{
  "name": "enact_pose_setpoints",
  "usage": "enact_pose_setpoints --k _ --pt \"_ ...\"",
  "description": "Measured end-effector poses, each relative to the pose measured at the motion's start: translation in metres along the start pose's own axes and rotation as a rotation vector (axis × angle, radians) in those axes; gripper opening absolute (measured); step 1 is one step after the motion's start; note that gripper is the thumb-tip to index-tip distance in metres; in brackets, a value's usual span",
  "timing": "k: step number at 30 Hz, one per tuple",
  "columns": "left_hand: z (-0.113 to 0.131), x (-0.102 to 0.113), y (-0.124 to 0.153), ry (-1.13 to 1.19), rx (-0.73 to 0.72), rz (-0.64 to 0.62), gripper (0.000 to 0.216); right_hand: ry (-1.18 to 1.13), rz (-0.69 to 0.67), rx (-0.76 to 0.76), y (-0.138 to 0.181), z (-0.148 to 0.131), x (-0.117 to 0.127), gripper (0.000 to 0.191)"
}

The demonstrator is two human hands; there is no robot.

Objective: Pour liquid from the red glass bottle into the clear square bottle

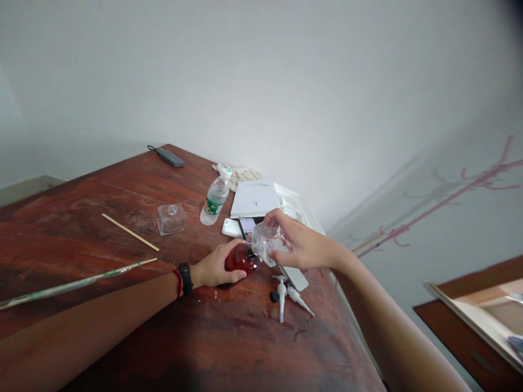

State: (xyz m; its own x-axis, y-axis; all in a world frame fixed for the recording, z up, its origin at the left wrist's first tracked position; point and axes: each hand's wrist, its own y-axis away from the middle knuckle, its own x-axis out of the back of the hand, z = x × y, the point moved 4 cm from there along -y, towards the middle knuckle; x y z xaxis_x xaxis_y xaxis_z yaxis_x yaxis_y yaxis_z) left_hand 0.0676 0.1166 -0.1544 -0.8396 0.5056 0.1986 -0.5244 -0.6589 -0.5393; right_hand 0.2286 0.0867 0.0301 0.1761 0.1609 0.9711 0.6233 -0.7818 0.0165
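My left hand (218, 265) is wrapped round a reddish-brown bottle (245, 260), whose dark neck points up and right. In my right hand (300, 243) is a clear square bottle (261, 238), tilted so that its mouth meets the brown bottle's neck. Whether liquid passes between them I cannot make out. Just below my right hand lie two white pump heads (281, 299) with dip tubes, and a small black cap (274, 296) beside them. A second clear square bottle (170, 220) stands upright to the left.
A water bottle (215, 197) with a green label stands behind my hands. Near it are a white box (254, 198), a phone (247, 226), a white case (231, 228) and a cloth (241, 174). Chopsticks (131, 232) and a grey power bank (170, 158) lie on the wooden table (102, 190).
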Motion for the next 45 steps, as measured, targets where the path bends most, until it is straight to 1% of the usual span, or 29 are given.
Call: enact_pose_setpoints --k 6,27,45 --pt "-0.003 -0.0006 0.0003 -0.001 -0.017 -0.007 0.062 0.002 0.012 0.028 -0.0012 0.002 -0.001 0.051" --pt "-0.0023 -0.0002 0.0 0.018 -0.006 -0.002 0.059 0.0 -0.003 0.019 -0.0044 -0.0015 0.0007 0.051" --pt "-0.0035 -0.0006 0.0002 0.022 0.009 0.009 0.061 0.009 -0.002 0.017 -0.0057 -0.0011 0.0005 0.05"
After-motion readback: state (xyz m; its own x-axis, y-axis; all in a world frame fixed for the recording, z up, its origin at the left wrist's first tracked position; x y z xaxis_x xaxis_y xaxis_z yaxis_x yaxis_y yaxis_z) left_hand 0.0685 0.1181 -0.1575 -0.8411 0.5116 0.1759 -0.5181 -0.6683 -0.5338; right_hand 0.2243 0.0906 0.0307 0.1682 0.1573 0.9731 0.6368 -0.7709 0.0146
